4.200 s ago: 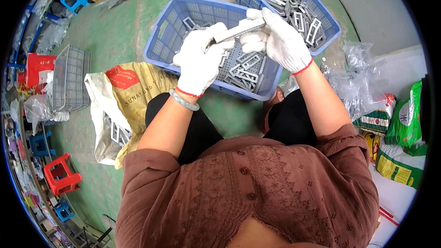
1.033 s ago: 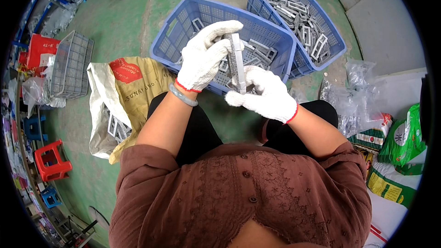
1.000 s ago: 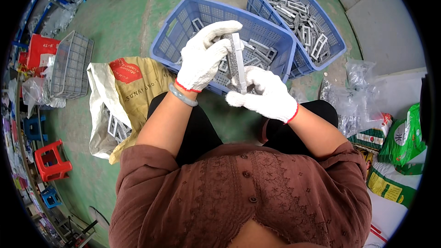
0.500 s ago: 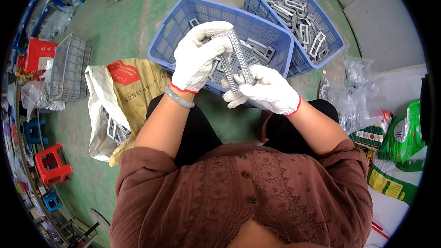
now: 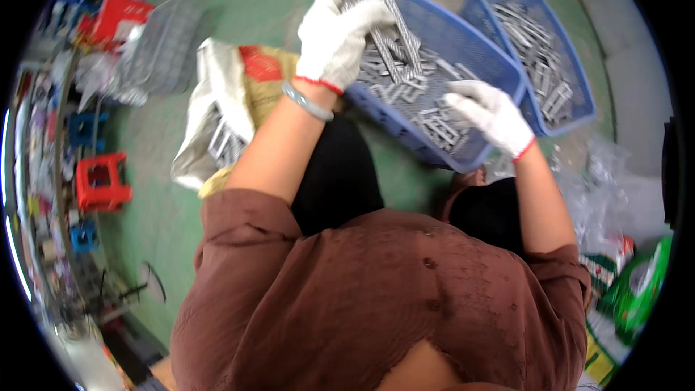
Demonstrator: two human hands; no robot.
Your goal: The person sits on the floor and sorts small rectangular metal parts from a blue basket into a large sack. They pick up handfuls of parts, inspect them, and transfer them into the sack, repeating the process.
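Observation:
My left hand (image 5: 334, 40), in a white knit glove with a red cuff, is raised at the near basket's left end. It grips one end of a silver, patterned rectangular metal frame (image 5: 407, 35), which tilts over the basket. My right hand (image 5: 498, 117), gloved alike, hovers above the right part of the blue plastic basket (image 5: 405, 127). Its fingers stretch to the left, apart from the held frame, and nothing shows between them. Below lie several similar metal frames (image 5: 439, 127), some loosely piled. Motion blurs the picture somewhat.
A second blue basket (image 5: 579, 76) full of metal pieces stands at the far right. An open woven sack (image 5: 199, 123) with metal pieces sits to the left. Farther left are a wire basket (image 5: 159, 47) and a red stool (image 5: 103, 181). Plastic bags (image 5: 597, 188) lie at right.
My right hand has let go of the metal frame and moved right over the basket. My left hand still holds the frame. The view has turned, shifting the baskets rightward.

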